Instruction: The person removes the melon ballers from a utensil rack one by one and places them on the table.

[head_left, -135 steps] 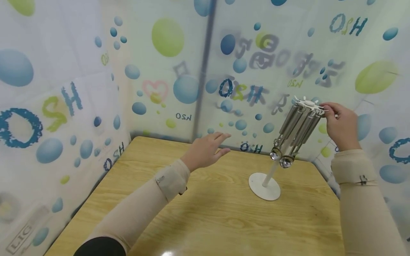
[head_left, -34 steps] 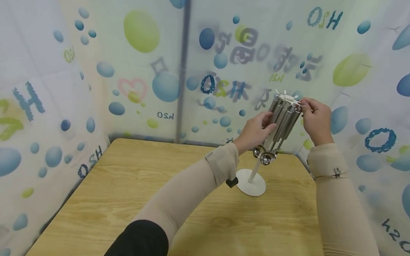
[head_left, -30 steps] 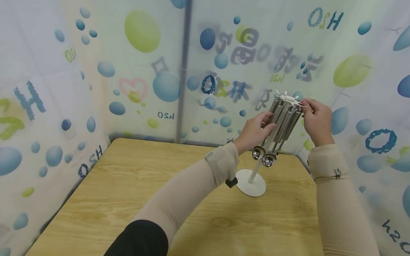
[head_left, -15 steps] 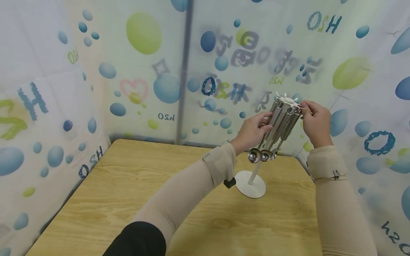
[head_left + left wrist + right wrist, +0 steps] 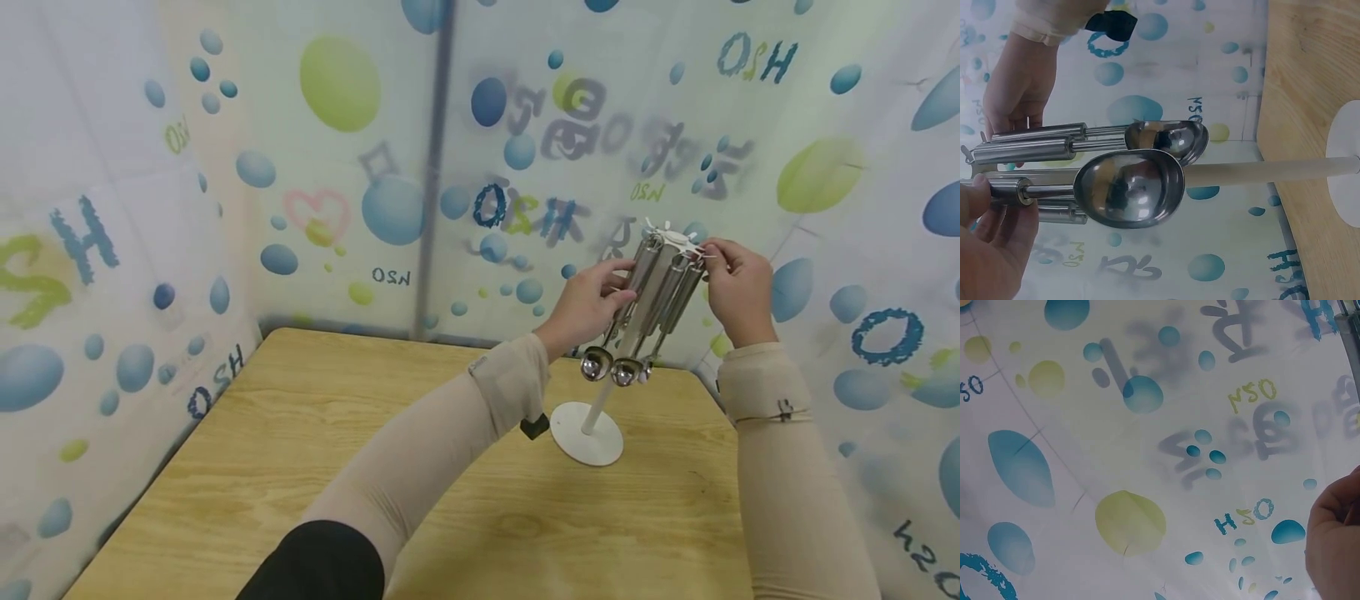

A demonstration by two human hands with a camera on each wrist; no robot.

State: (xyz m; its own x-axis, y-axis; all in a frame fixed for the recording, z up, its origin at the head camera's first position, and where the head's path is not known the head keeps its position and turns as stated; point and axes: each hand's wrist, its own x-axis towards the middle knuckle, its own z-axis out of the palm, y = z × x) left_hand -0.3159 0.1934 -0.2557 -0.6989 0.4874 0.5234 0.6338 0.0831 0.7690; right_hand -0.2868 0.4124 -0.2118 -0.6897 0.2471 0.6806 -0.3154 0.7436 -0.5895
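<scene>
A white stand with a round base (image 5: 573, 442) carries a white rack of hooks (image 5: 675, 240). Several shiny metal scoops hang from it, bowls down, such as the scoop (image 5: 596, 363) at the left. My left hand (image 5: 581, 308) holds a scoop's handle near its upper part. In the left wrist view, thumb and fingers pinch the handle end of the front scoop (image 5: 1129, 187). My right hand (image 5: 742, 287) pinches the rack's right edge between thumb and forefinger. Only part of the right hand (image 5: 1335, 531) shows in the right wrist view.
The stand rests on a wooden table (image 5: 420, 500), near its back right corner. Hanging sheets printed with blue and green drops (image 5: 340, 83) close off the back and both sides.
My left hand has come from above the table to the scoops. Within the last second the bowls have shifted position around the pole. My right hand stays at the rack's edge.
</scene>
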